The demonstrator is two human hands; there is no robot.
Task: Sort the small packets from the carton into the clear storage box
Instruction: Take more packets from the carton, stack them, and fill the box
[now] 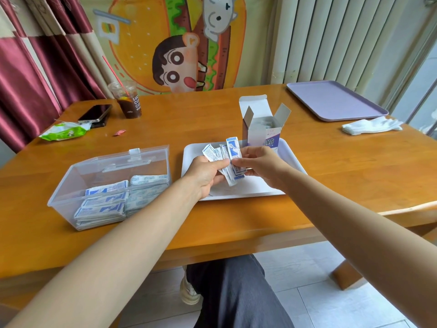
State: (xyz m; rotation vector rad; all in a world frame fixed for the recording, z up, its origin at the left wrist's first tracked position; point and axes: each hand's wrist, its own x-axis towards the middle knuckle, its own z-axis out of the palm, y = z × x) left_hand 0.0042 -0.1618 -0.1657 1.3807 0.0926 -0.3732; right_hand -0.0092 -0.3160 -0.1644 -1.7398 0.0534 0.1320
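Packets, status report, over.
Left grip and right grip both holding packets over white tray. Clear storage box open, part filled. Carton upright on tray, open. Nothing between packets and box.

Daylight is streaming in from the window (423, 91) on your right, brightening the whole room and laying pale glare across the far table (189, 119) beside the purple tray (335, 100). Shadows are falling soft and faint under the box (63, 192) and your forearms (142, 221). The wide lens is bending the curtain (23, 79) and table edges outward, and the packets (233, 159) between your left hand (205, 174) and right hand (257, 164) are smearing slightly.
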